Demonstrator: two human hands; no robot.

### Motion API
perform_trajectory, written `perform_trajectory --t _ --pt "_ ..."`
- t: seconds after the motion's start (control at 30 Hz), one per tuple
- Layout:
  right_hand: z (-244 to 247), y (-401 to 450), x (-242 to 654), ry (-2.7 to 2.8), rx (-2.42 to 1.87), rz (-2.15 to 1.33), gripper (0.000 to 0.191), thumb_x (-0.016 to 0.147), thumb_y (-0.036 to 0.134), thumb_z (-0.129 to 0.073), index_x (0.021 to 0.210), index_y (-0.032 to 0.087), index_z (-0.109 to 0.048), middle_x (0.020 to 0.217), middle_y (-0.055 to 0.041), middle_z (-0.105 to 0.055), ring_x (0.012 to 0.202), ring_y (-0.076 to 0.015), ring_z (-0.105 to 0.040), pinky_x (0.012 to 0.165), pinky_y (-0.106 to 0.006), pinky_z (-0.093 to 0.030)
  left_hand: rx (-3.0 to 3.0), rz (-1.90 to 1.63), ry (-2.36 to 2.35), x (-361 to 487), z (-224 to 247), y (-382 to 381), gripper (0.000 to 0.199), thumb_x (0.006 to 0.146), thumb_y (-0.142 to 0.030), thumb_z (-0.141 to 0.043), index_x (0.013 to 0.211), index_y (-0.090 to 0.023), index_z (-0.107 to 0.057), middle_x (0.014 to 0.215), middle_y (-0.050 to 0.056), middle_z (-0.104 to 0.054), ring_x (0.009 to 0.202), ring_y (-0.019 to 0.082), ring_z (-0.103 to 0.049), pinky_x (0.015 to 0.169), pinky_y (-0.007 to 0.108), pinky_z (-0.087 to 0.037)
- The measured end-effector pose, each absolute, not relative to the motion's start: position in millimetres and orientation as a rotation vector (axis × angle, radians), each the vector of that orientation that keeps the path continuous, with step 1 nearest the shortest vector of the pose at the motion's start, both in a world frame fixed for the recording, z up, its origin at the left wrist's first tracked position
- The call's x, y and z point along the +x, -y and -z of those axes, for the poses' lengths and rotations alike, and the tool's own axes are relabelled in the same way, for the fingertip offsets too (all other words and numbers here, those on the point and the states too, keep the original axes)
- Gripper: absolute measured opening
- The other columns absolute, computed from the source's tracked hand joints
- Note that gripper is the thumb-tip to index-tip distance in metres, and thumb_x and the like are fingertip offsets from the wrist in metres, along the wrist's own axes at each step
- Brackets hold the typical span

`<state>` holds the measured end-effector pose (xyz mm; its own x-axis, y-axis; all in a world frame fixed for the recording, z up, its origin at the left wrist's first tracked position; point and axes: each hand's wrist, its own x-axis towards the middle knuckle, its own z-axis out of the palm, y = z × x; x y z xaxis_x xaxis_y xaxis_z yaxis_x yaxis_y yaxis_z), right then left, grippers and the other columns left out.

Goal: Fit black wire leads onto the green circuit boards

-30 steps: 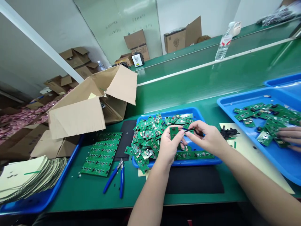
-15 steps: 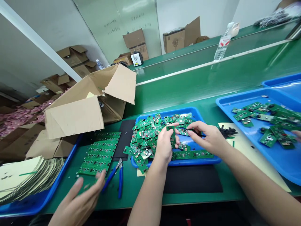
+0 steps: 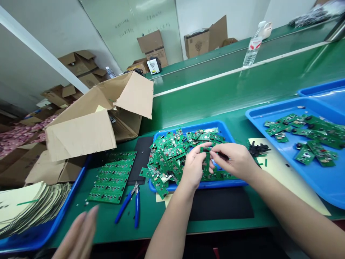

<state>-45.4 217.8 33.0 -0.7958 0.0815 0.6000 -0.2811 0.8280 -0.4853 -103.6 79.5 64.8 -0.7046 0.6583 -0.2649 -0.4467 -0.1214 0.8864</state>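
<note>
Over a blue tray (image 3: 185, 187) heaped with small green circuit boards (image 3: 164, 154), my left hand (image 3: 194, 163) is closed on one narrow green circuit board (image 3: 207, 162). My right hand (image 3: 237, 159) meets it from the right, its thumb and index finger pinched at the board's upper end. A thin dark piece (image 3: 223, 156) shows under the right fingers; its kind is unclear. At the board's top lies a small black part (image 3: 206, 149). A pile of black strips (image 3: 258, 149) rests on yellowish paper right of the tray.
Another person's hand (image 3: 78, 233) is blurred at lower left. Blue-handled cutters (image 3: 126, 207) lie beside a panel of joined boards (image 3: 113, 180). An open cardboard box (image 3: 83, 133) stands behind. At right is another blue tray (image 3: 312, 180) with boards; a water bottle (image 3: 253, 46) stands farther back.
My right hand has moved left and down to the board in my left hand; the hands now touch or nearly touch. The other person's hand has drawn back toward the lower left.
</note>
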Motion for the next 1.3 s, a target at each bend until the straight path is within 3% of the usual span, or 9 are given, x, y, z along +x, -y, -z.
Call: perform_trajectory --t 0.2,0.7,1.0,1.3 --pt "-34.2 -218.7 -47.0 2.343 0.184 -0.578 0.022 0.085 0.021 -0.047 0.066 0.018 -0.059 0.049 0.0013 -0.055 0.046 -0.011 -0.049 0.051 -0.025 -0.035 0.326 -1.894 -1.48 -109.1 -43.6 -94.8 0.042 0.072 -0.022 -0.047 0.11 -0.011 -0.059 0.05 -0.002 -0.054 0.043 0.009 -0.049 0.046 0.02 -0.041" --pt "-32.5 -220.0 -47.6 2.339 0.178 -0.48 0.022 0.085 0.02 -0.047 0.066 0.018 -0.058 0.049 0.0008 -0.055 0.046 -0.0116 -0.051 0.052 -0.025 -0.036 0.338 -1.87 -1.487 -107.4 -46.3 -92.3 0.042 0.075 -0.022 -0.046 0.113 -0.01 -0.059 0.057 0.002 -0.06 0.053 0.014 -0.057 0.053 0.024 -0.046" --pt "-33.4 -220.3 -47.9 2.327 0.191 -0.456 0.021 0.084 0.018 -0.048 0.066 0.018 -0.058 0.049 0.0007 -0.055 0.046 -0.0117 -0.051 0.052 -0.025 -0.035 0.281 -1.878 -1.528 -108.2 -45.2 -93.1 0.033 0.074 -0.027 -0.056 0.104 -0.014 -0.065 0.068 0.005 -0.065 0.062 0.017 -0.061 0.059 0.026 -0.049" --pt "-32.8 -220.7 -48.1 2.317 0.194 -0.452 0.023 0.085 0.019 -0.047 0.065 0.018 -0.058 0.05 0.001 -0.056 0.046 -0.0112 -0.052 0.053 -0.025 -0.035 0.297 -1.912 -1.532 -108.2 -46.7 -93.2 0.04 0.076 -0.033 -0.055 0.108 -0.01 -0.063 0.065 0.004 -0.064 0.058 0.015 -0.059 0.057 0.025 -0.048"
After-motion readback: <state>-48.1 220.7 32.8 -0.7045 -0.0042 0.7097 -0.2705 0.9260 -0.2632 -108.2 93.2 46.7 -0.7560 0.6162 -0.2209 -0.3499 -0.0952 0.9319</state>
